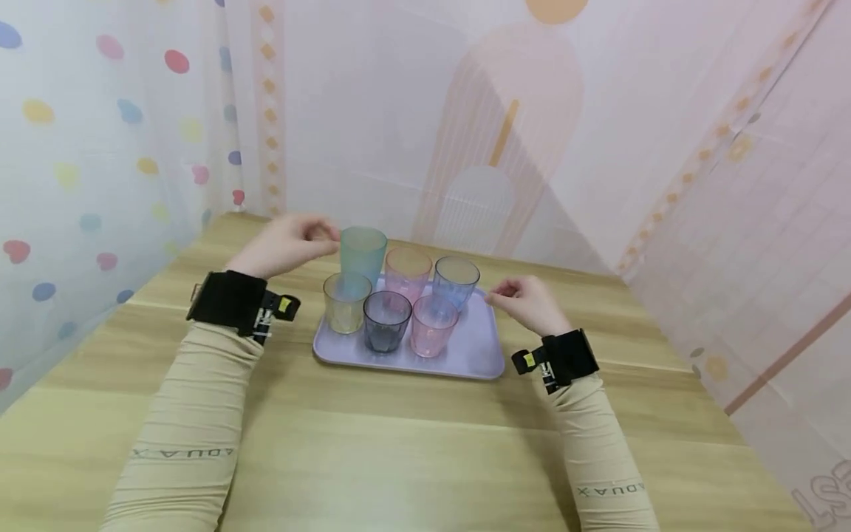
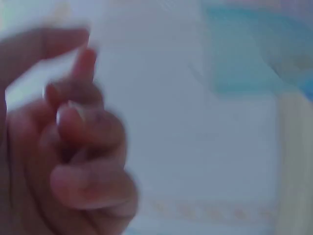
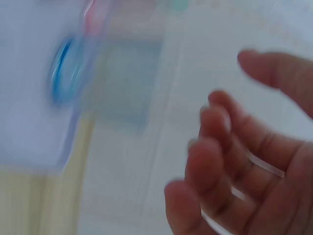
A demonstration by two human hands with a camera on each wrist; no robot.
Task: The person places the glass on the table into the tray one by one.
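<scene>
A lavender tray sits mid-table and carries several translucent cups. The teal cup stands at its back left, with a pink cup and a blue cup beside it. In front are a yellow cup, a dark grey cup and another pink cup. My left hand hovers just left of the teal cup's rim with loosely curled fingers and holds nothing. My right hand floats by the tray's right side near the blue cup, its fingers relaxed and empty. Both wrist views are blurred.
The wooden table stretches bare toward me in front of the tray. Thin patterned curtains close it in on the left, behind and on the right.
</scene>
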